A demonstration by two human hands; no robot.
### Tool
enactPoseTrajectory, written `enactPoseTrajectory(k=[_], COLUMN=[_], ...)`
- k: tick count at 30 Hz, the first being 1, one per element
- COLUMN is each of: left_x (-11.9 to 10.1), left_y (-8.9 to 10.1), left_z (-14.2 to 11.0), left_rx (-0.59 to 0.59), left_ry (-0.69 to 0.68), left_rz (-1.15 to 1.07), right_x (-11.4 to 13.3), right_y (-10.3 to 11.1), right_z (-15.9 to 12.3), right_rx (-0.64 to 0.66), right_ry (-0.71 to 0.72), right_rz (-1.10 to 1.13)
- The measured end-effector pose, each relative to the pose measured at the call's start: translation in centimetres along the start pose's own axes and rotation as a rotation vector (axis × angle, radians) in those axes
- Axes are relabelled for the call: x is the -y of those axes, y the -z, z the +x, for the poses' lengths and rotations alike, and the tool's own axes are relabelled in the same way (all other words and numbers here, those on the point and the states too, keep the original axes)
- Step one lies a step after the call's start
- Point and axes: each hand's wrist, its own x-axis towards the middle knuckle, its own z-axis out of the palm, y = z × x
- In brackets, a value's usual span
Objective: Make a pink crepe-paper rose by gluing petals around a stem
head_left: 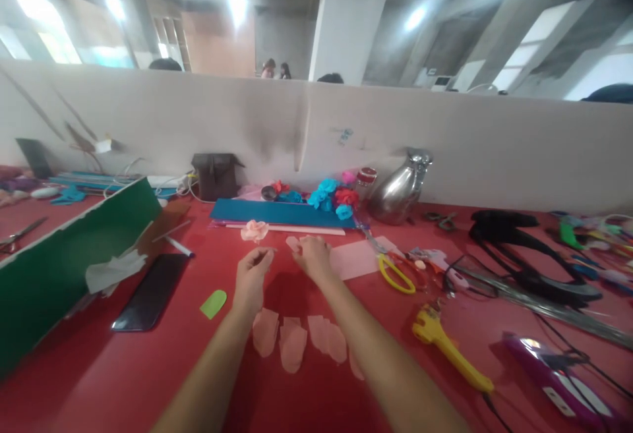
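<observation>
My right hand [314,258] is closed, with a pale pink crepe-paper petal [291,242] at its fingertips. To its left, my left hand [253,273] is pinched, thumb against fingers; whatever it may hold is too small to make out. Just beyond the left hand lies a peach paper flower [254,230]. Several cut paper petals [293,348] rest in small overlapping stacks on the red table [198,380] between my forearms, some partly hidden by the right one. A lime-green petal-shaped piece [213,304] lies left of my left wrist.
At left are a phone [151,293] and an upright green board [74,275]. Yellow-handled scissors [397,275] touch a pink sheet [359,258]. A yellow glue gun [450,350] with a cord lies right. Behind stand a blue box [277,212], paper flowers [326,194] and a steel jug [403,186].
</observation>
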Motion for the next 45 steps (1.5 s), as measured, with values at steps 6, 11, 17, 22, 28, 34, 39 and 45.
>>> enactPoseTrajectory(k=[6, 11, 17, 22, 28, 34, 39, 45], left_x=[-0.1, -0.4, -0.3, -0.6, -1.2, -1.3, -0.6, -0.6], left_y=[0.3, 0.6, 0.7, 1.5, 1.2, 0.7, 0.5, -0.1], left_z=[0.4, 0.6, 0.9, 1.3, 1.1, 0.4, 0.4, -0.2], left_rx=[-0.018, -0.059, 0.015, 0.007, 0.013, 0.018, 0.065, 0.148], left_ry=[0.043, 0.033, 0.046, 0.003, 0.045, 0.038, 0.023, 0.002], left_rz=[-0.095, -0.072, -0.014, 0.046, 0.058, 0.075, 0.079, 0.128], right_x=[-0.3, -1.7, -0.4, 1.4, -0.3, -4.8, -4.5, -2.6], right_y=[1.1, 4.3, 4.1, 2.2, 3.1, 3.4, 1.4, 0.3], right_z=[-0.8, -6.0, -9.6, -7.9, -5.2, -0.9, 1.3, 1.3], right_rx=[0.000, 0.138, 0.121, 0.182, 0.139, -0.002, -0.069, -0.087], right_ry=[0.048, 0.332, 0.616, 0.908, 0.709, 0.050, -0.042, -0.070], right_rz=[0.090, 0.372, 0.541, 0.293, 0.201, 0.057, 0.003, 0.073])
